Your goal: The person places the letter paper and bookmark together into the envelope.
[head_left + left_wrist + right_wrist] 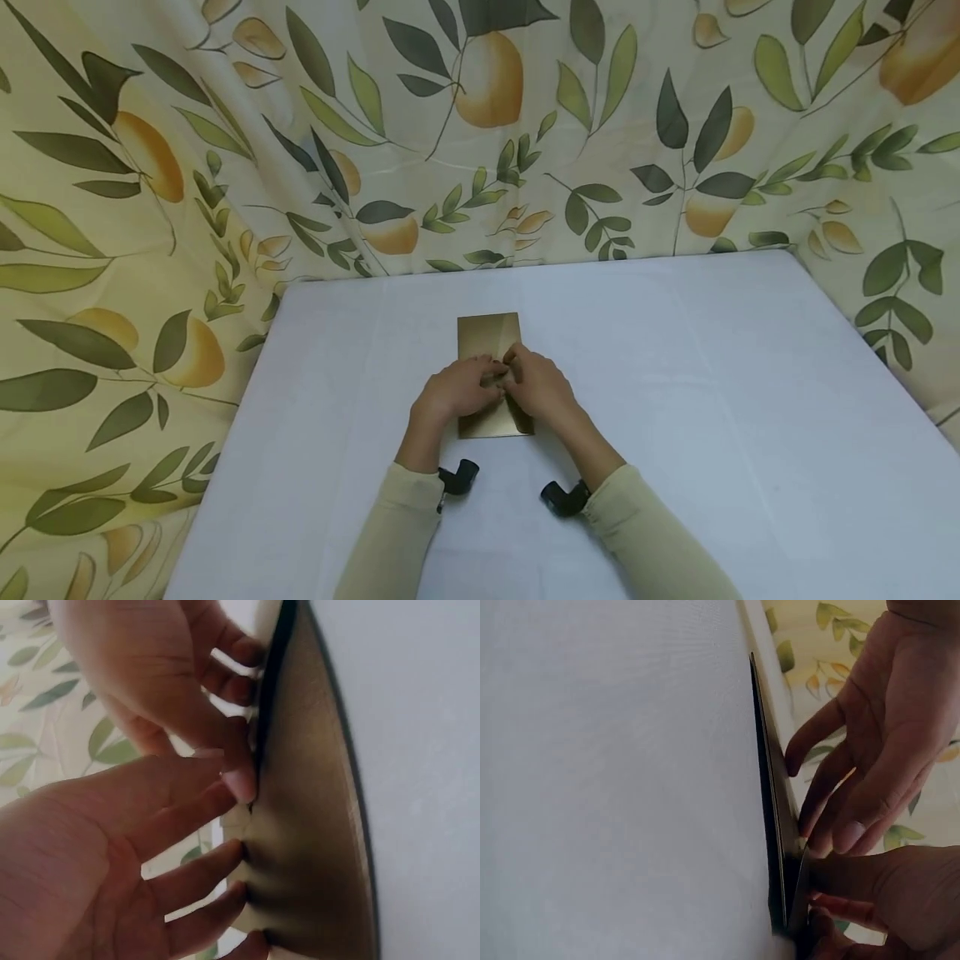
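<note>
A flat gold-brown rectangular card [487, 335] lies lengthwise on the white table, both hands over its middle. Along its right side, part of it stands raised as a flap [801, 896] with a dark edge. My right hand [542, 385] pinches that raised edge, though the grip is partly hidden. In the left wrist view, the left hand [82, 862] has its fingers fairly straight, their tips touching the card's surface [307, 847]. The right hand [150, 660] is close above it there, the two thumbs near each other. From the head, the hands cover the card's centre.
A white cloth covers the table [712, 400], its far edge meeting a curtain [600, 150] printed with leaves and fruit. Black wrist cameras [566, 498] are worn at both light-coloured sleeves [397, 517].
</note>
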Demonstrator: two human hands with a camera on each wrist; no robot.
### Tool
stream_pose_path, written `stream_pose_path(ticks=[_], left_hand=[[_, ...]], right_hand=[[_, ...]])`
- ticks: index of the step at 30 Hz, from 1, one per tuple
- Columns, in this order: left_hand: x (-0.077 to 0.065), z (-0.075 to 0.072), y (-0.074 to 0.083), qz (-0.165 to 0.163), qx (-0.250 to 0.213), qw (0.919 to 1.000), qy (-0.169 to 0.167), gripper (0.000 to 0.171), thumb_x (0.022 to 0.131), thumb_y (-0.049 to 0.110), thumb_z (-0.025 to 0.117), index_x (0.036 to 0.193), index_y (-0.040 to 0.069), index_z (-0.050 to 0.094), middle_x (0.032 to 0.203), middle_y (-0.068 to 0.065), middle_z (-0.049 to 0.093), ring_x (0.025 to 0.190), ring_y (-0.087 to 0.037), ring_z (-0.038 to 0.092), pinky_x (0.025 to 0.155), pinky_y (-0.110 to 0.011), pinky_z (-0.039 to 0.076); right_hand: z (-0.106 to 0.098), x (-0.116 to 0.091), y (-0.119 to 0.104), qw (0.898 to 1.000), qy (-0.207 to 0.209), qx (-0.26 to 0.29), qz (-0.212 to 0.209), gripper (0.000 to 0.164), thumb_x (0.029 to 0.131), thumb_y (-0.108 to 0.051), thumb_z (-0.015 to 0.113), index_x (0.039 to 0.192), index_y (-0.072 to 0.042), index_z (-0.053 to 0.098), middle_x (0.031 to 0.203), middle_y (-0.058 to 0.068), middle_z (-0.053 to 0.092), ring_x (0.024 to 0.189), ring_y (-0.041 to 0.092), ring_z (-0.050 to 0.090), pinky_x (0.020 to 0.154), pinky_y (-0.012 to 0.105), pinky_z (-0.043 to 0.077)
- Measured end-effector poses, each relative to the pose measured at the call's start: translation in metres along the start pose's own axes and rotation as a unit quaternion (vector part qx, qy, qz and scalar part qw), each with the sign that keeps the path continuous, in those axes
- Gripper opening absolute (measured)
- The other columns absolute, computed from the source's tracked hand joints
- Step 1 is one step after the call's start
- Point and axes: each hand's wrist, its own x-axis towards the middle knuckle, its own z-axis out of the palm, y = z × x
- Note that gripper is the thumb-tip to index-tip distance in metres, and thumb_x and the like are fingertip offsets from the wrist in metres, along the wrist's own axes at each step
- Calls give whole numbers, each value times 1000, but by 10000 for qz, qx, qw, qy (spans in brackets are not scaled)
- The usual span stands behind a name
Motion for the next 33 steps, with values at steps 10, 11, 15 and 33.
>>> stream_pose_path(ticks=[10, 11, 15, 33], left_hand=[[0, 4, 16, -238, 661, 9946, -766, 57, 105, 38, 54, 159, 23, 42, 167, 3, 31, 156, -30, 15, 101, -60, 45], [0, 3, 17, -239, 625, 9944, -823, 58, 105, 38, 54, 159, 23, 42, 166, 3, 31, 156, -30, 14, 103, -60, 44], [-3, -1, 18, -273, 341, 9945, -957, 63, 104, 37, 56, 162, 20, 36, 165, -1, 34, 156, -30, 14, 110, -62, 36], [-11, 4, -1, -293, -128, 9932, -1122, 64, 105, 38, 59, 162, 22, 36, 168, -14, 24, 155, -36, 17, 111, -64, 33]], right_hand=[[-11, -2, 10, 9969, -244, 736, -99, 33, 94, -7, 75, 122, -4, 58, 72, 6, 58, 61, 18, 51, 56, 32, 41], [-11, -2, 11, 9967, -266, 764, -94, 33, 94, -7, 76, 122, -4, 58, 71, 6, 58, 60, 18, 51, 56, 31, 41], [-13, -4, 11, 9963, -311, 799, -98, 34, 93, -7, 77, 120, -3, 57, 70, 5, 59, 60, 17, 51, 57, 31, 42], [8, -11, 16, 9957, -469, 776, -201, 42, 88, -5, 82, 121, -1, 57, 82, 5, 59, 72, 19, 55, 67, 34, 47]])
